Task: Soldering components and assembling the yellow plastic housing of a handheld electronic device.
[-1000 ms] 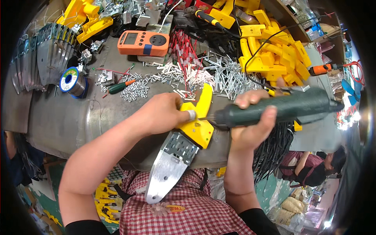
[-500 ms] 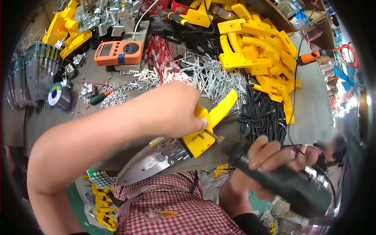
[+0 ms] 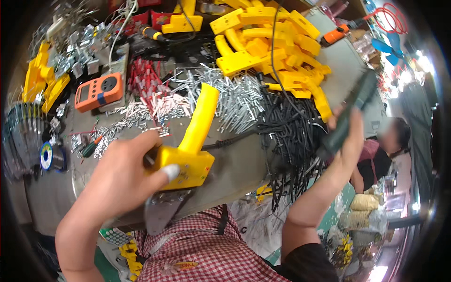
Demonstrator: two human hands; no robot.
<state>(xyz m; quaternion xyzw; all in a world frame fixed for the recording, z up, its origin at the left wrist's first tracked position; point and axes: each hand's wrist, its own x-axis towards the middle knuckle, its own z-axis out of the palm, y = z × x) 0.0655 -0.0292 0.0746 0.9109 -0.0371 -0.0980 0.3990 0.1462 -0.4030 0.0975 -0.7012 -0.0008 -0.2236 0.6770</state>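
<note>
My left hand (image 3: 129, 171) grips the boxy end of a yellow plastic tool handle (image 3: 201, 120), thumb on its face. The curved grip points up and away. A metal plate (image 3: 164, 211) hangs below the box toward my lap, blurred and partly in shadow. Small screws or lights show on the box face, and a black cord runs from it to the right. My right hand (image 3: 347, 129) is wrapped round a dark electric screwdriver (image 3: 354, 105), raised at the right and apart from the yellow tool. Motion blurs the screwdriver.
Behind the tool lie loose long screws (image 3: 237, 101), white sleeves (image 3: 164, 105) and red wires (image 3: 146, 77). Black cords (image 3: 291, 127) heap right of centre, below piled yellow handles (image 3: 272, 42). An orange meter (image 3: 98, 91) and solder spool (image 3: 50, 156) stand left. A co-worker (image 3: 376, 155) sits at right.
The screwdriver has come away from the yellow box and swung up to the right. My left hand has moved left with the yellow tool and turned its grip more upright.
</note>
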